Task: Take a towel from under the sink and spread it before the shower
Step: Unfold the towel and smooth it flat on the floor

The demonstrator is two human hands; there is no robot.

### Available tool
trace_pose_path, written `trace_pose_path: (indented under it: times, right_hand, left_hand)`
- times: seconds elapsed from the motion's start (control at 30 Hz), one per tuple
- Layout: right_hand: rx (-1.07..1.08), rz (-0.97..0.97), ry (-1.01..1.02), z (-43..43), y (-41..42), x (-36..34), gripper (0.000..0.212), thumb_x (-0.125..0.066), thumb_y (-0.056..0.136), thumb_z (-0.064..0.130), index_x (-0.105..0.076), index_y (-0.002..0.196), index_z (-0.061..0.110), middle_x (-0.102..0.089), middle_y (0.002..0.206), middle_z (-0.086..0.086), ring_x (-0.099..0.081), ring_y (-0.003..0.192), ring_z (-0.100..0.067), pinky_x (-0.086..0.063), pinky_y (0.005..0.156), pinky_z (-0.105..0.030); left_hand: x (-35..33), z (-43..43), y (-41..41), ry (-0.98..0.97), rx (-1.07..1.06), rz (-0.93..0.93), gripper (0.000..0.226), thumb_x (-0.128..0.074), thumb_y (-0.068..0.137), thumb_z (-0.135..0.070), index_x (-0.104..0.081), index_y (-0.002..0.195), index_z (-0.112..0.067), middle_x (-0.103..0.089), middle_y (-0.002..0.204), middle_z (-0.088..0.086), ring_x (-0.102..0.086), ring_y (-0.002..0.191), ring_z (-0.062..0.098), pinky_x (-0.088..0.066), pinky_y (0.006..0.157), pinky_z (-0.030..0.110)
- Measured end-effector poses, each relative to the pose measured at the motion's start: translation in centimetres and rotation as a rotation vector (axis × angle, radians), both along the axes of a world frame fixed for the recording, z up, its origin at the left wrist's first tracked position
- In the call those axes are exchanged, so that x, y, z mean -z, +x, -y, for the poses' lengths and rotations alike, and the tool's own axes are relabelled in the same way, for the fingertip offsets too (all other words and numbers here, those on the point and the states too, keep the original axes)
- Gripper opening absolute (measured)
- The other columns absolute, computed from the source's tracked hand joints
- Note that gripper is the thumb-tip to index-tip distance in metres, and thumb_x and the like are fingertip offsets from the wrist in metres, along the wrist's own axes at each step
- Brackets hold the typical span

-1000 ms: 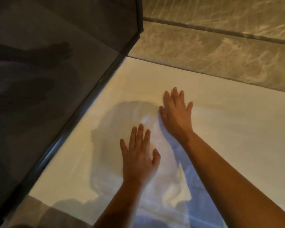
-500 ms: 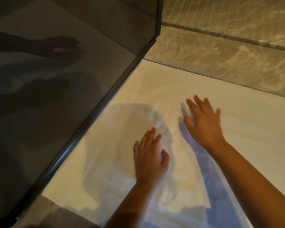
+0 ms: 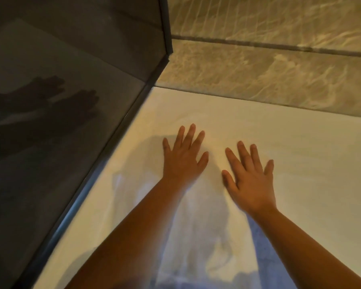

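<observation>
On the floor beside the shower glass (image 3: 71, 113): white towel (image 3: 311, 163) lies spread flat. Its left edge runs along the dark bottom rail (image 3: 104, 170) of the glass, and its far edge meets the marble floor tiles (image 3: 279, 80) in a straight line. The corner nearest the glass post sits tight in that angle.

Left hand (image 3: 183, 157) — palm down on the towel, fingers straight and slightly fanned, thumb out to the right. It grips nothing and lies flat against the cloth.

Right hand (image 3: 250, 180) — also palm down on the towel, fingers straight and a little spread, thumb pointing toward the left hand. It holds nothing either.

The hands lie near each other but apart, with a strip of bare towel between the thumbs. The left hand sits slightly farther forward than the right. Both forearms (image 3: 133, 236) reach in from the lower edge of the view.

Towel surface: smooth around and beyond the fingertips. Soft folds and a grey shadow (image 3: 196, 226) show between the forearms, closer to the camera.

A dim reflection (image 3: 50, 94) of both hands shows in the dark glass on the left. A dark grout line (image 3: 258, 43) crosses the tiles beyond the towel.
</observation>
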State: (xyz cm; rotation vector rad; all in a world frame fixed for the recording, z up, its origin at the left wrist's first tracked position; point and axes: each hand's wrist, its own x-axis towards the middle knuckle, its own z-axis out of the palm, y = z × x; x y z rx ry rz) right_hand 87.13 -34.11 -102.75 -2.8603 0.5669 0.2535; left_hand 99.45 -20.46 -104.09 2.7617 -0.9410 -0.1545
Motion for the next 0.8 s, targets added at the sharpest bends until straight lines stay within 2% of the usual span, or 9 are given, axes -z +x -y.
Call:
trace_pose_path:
  times: [0.13,0.23,0.3,0.4,0.47,0.6,0.7,0.8]
  right_hand:
    - [-0.006,-0.028,0.009,0.0,0.1,-0.1,0.059,-0.004,0.087,0.057,0.009,0.141,0.038,0.026,0.145,0.007,0.028,0.134,-0.017,0.003,0.111,-0.056]
    - [-0.01,-0.034,0.031,-0.1,0.2,-0.5,0.059,-0.003,0.087,0.056,0.008,0.141,0.038,0.026,0.145,0.007,0.029,0.134,-0.018,0.006,0.111,-0.055]
    - [-0.011,-0.036,0.039,-0.1,0.2,-0.4,0.057,-0.004,0.089,0.056,0.008,0.142,0.038,0.023,0.149,0.006,0.029,0.135,-0.019,0.007,0.111,-0.055]
    - [-0.004,-0.019,0.045,-0.1,0.3,-0.3,0.056,-0.011,0.091,0.053,0.005,0.142,0.037,0.013,0.156,0.003,0.021,0.14,-0.021,0.004,0.111,-0.056]
    - [-0.011,-0.008,0.044,0.0,0.1,-0.2,0.056,-0.01,0.091,0.054,0.003,0.142,0.036,0.01,0.156,0.002,0.019,0.141,-0.022,0.003,0.111,-0.057]
    - [-0.023,0.023,0.058,0.1,0.0,-0.2,0.056,-0.011,0.091,0.055,-0.001,0.143,0.035,0.007,0.157,0.001,0.016,0.141,-0.023,0.003,0.111,-0.057]
    - [-0.018,0.05,0.082,0.1,0.0,-0.3,0.056,-0.018,0.091,0.052,-0.005,0.143,0.035,0.005,0.157,0.002,0.014,0.142,-0.022,0.004,0.111,-0.057]
    - [-0.019,0.05,0.086,0.1,0.1,-0.3,0.056,-0.018,0.091,0.051,-0.003,0.143,0.035,0.006,0.157,0.002,0.016,0.141,-0.022,0.005,0.111,-0.057]
  left_hand:
    - [0.1,-2.7,5.3,-0.02,-0.185,0.039,0.053,-0.032,0.091,-0.046,-0.023,0.141,-0.034,-0.017,0.155,-0.003,-0.012,0.142,0.02,-0.011,0.108,0.058]
    - [-0.3,-6.9,7.8,0.07,-0.287,0.0,0.053,-0.033,0.094,-0.039,-0.02,0.143,-0.026,-0.015,0.155,0.003,-0.019,0.139,0.029,-0.027,0.103,0.055]
    - [-1.1,-8.3,7.2,0.095,-0.251,-0.008,0.052,-0.035,0.094,-0.027,-0.024,0.142,-0.012,-0.018,0.154,0.013,-0.022,0.137,0.035,-0.03,0.102,0.052]
    - [-2.0,-7.9,3.0,0.014,-0.135,0.098,0.042,-0.047,0.088,-0.008,-0.045,0.128,0.002,-0.038,0.142,0.025,-0.034,0.132,0.04,-0.03,0.104,0.055]
    - [-2.2,-6.6,-0.8,-0.013,-0.098,0.133,0.044,-0.05,0.083,-0.012,-0.049,0.125,-0.001,-0.044,0.138,0.022,-0.038,0.13,0.038,-0.031,0.103,0.056]
    - [-1.9,-5.0,-5.4,0.048,-0.042,-0.005,0.055,-0.032,0.086,-0.035,-0.034,0.139,-0.02,-0.031,0.149,0.009,-0.025,0.138,0.028,-0.026,0.105,0.056]
    - [-1.9,-6.3,-4.7,0.085,-0.045,-0.017,0.057,-0.025,0.085,-0.038,-0.031,0.14,-0.025,-0.028,0.151,0.003,-0.023,0.139,0.025,-0.025,0.105,0.056]
    - [-2.0,-8.6,-4.0,0.093,-0.097,0.011,0.053,-0.024,0.089,-0.034,-0.032,0.14,-0.024,-0.026,0.152,0.002,-0.021,0.14,0.023,-0.024,0.106,0.055]
